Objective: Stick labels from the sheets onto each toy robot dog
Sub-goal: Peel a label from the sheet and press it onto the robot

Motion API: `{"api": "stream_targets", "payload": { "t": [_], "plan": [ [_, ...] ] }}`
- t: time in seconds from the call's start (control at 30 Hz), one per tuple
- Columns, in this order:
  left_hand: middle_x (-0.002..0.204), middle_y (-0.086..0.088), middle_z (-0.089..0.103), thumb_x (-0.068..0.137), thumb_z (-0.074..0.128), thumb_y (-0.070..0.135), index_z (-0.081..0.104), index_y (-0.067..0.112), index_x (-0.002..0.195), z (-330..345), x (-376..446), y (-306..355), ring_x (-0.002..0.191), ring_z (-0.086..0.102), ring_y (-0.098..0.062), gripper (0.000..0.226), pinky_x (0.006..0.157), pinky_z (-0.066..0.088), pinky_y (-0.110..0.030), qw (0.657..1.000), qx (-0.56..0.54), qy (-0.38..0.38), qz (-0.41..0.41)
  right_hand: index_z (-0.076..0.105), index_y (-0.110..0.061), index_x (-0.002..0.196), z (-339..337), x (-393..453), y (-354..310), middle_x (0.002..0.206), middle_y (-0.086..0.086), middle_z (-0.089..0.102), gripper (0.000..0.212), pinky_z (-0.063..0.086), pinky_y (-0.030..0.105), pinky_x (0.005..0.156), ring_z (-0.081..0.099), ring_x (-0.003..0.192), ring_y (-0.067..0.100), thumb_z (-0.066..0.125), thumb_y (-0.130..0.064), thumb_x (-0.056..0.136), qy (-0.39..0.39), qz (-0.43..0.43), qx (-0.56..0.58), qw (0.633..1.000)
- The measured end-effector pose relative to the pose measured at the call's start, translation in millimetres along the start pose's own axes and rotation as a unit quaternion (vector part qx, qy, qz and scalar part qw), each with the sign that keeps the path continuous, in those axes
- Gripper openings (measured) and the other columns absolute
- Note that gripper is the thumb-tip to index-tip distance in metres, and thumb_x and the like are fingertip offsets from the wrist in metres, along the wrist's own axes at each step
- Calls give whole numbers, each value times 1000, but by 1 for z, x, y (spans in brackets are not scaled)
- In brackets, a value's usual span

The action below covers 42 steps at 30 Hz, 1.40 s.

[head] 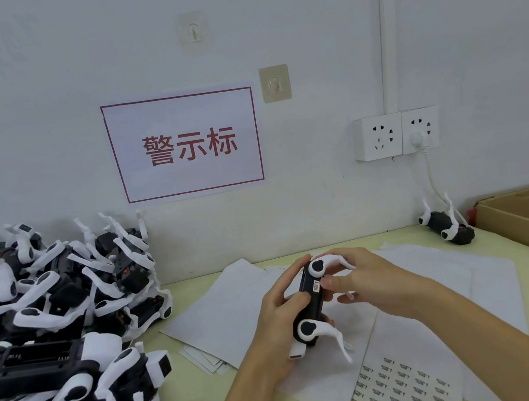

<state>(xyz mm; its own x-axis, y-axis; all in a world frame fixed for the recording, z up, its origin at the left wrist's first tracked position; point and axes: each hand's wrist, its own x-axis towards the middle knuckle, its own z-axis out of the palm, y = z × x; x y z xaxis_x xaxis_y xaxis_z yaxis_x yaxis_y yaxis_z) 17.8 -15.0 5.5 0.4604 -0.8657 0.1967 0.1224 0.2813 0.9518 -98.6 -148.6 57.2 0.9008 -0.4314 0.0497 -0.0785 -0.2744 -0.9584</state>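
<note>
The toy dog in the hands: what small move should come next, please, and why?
Probably rub the right hand's fingertip firmly along the label. The left hand grips the toy dog with its black side up, and the small label already lies on that side under the right fingers, so pressing it flat seems the step left.

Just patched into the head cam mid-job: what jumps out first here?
Dead centre, the left hand grips a black-and-white toy robot dog while the right hand presses a small label onto its body. A big pile of toy dogs fills the left, and a red-lettered sign hangs on the wall behind.
</note>
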Motion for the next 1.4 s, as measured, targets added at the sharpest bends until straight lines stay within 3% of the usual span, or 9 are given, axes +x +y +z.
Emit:
{"api": "stream_targets", "payload": {
  "t": [0.17,0.33,0.5,0.67,0.8,0.93,1.03,1.2,1.4],
  "plan": [
    [117,-17,71,83,49,11,63,40,131,-1,1,0,72,65,-38,57,80,53,-44,1000,-7,-10,-4,70,-27,106,-3,-3,0,110,-2,72,18,50,32,85,70,94,11,71,-23,88,-49,2,15,999],
    [125,-13,69,84,49,9,64,39,130,-1,0,-1,76,65,-37,56,84,52,-48,1000,-22,-22,-2,73,-35,94,6,1,3,103,-7,75,12,49,28,75,74,91,13,78,-29,85,11,-17,-4,1000],
    [120,-17,70,82,49,9,65,39,129,0,-1,2,71,66,-38,58,71,56,-39,999,-22,-24,-8,75,-33,93,0,0,4,101,-3,75,12,51,29,75,74,90,17,75,-22,88,-5,-15,-16,1000],
    [120,-21,69,79,50,11,62,44,132,3,-2,0,79,69,-42,64,75,56,-43,999,-27,-19,-24,75,-31,104,-17,-1,5,111,-6,75,14,51,31,82,73,99,16,62,-32,98,-51,4,-4,999],
    [113,-29,69,77,54,14,50,44,138,2,-1,0,76,68,-42,68,72,57,-44,997,-57,-16,-52,75,-33,108,-20,-1,4,103,-8,71,35,46,26,69,58,77,16,57,-59,91,-38,39,28,998],
    [109,-34,68,78,55,14,50,35,136,2,-3,2,71,69,-43,62,64,56,-38,995,-56,-29,-75,73,-22,95,-13,4,6,81,-5,66,49,36,25,62,45,66,14,45,-62,97,-53,45,-63,996],
    [110,-29,70,91,52,11,53,34,131,2,-1,-1,83,70,-44,46,69,55,-38,998,-16,4,-65,75,-19,99,-17,4,8,91,6,73,53,36,24,60,45,65,14,43,-62,98,-32,59,-64,996],
    [109,-17,69,97,61,21,62,25,118,4,6,-6,90,71,-31,22,80,57,-40,993,-32,111,-36,69,-20,114,-31,10,19,110,9,71,44,42,29,62,55,71,18,46,-55,99,89,63,48,993],
    [107,-11,74,90,73,22,54,20,127,4,7,-9,94,73,-30,42,76,58,-34,986,-59,154,-17,60,-11,124,-21,13,28,117,14,69,41,56,46,81,73,91,33,56,-42,99,76,58,239,966]
  ]
}}
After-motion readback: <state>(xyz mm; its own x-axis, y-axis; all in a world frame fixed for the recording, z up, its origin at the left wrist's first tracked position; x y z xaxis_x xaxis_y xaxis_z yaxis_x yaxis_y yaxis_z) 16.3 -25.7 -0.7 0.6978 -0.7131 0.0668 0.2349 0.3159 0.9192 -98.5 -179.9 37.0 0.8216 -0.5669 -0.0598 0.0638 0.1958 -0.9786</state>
